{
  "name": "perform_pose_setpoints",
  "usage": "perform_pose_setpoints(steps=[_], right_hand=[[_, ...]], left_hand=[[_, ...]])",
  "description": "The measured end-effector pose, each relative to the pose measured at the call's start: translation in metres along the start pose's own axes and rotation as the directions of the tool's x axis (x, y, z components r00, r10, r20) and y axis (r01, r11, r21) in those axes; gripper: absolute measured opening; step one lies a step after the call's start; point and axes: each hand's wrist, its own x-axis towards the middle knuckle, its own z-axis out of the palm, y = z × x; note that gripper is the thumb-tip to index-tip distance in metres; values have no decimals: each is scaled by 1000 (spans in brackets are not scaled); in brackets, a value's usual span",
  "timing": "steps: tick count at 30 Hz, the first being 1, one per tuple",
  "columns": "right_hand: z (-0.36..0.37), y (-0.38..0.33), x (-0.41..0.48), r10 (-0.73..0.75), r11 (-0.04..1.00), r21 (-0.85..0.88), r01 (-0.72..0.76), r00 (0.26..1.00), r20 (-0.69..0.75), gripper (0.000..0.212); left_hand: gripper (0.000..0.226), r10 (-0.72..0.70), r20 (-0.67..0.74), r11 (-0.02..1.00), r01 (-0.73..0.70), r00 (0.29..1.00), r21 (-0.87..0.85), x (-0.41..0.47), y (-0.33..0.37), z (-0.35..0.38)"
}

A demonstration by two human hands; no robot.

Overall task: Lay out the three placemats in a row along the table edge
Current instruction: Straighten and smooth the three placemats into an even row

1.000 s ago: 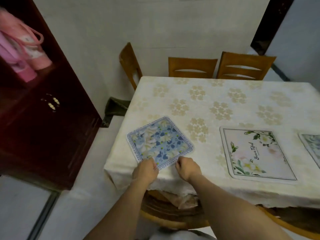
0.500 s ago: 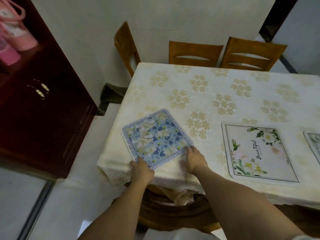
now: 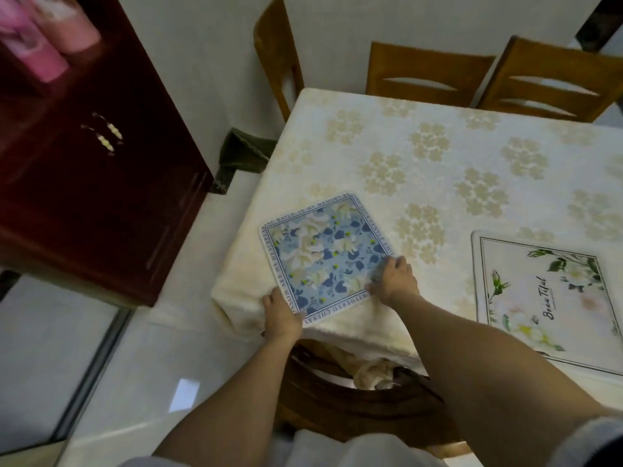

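A blue floral placemat (image 3: pixel 323 254) lies turned at an angle on the near left corner of the table (image 3: pixel 421 146), which has a cream flowered cloth. My left hand (image 3: pixel 281 315) grips the mat's near left corner at the table edge. My right hand (image 3: pixel 392 278) holds its near right corner, fingers on top. A white placemat with green leaves and script lettering (image 3: pixel 546 298) lies flat to the right along the same edge. The third placemat is out of frame.
A dark red cabinet (image 3: pixel 101 180) stands left of the table, with pink containers (image 3: pixel 43 45) on top. Three wooden chairs (image 3: pixel 428 72) stand at the far side. A wooden chair (image 3: pixel 354 399) sits tucked under the near edge, below my arms.
Both hands have shifted along the blue mat's near edge, the right one farther up its right side. The mat has turned a little. The view has swung left, losing the third mat.
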Motion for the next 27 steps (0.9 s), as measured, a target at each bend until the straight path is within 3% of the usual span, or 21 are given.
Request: perform_pose_setpoints(steps=[3, 5, 7, 9, 11, 15, 17, 20, 24, 27], right_hand=[[-5, 2, 6, 68, 997, 28, -67, 997, -43, 82], [-8, 11, 9, 109, 992, 65, -104, 991, -83, 63], [-7, 24, 9, 169, 965, 206, -159, 985, -29, 37], [2, 34, 1, 187, 950, 249, -187, 982, 24, 28], [13, 39, -9, 191, 948, 262, -183, 982, -5, 29], [13, 45, -21, 254, 871, 450, -196, 965, -72, 43], [8, 49, -18, 254, 864, 452, -222, 967, -11, 52], [3, 62, -15, 290, 817, 489, -304, 951, 106, 45], [12, 75, -29, 234, 894, 381, -234, 971, 47, 23], [36, 79, -48, 205, 938, 298, -175, 976, -70, 24]], left_hand=[[65, 22, 38, 1000, -22, 999, 12, 3, 0, -3], [62, 41, 46, 999, -41, 998, -2, 6, 1, -4], [57, 70, 45, 997, -70, 997, 10, 11, 5, -5], [52, 79, 52, 995, -82, 996, 58, 16, 10, -7], [50, 66, 69, 991, -74, 995, 115, 21, 15, -7], [52, 78, 97, 965, -99, 992, 243, 29, 17, -5], [59, 71, 108, 951, -100, 992, 293, 32, 14, -6], [66, 77, 135, 930, -120, 988, 348, 37, 12, -8], [73, 79, 166, 909, -139, 983, 394, 44, 19, -11], [78, 72, 161, 908, -131, 984, 399, 48, 25, -14]])
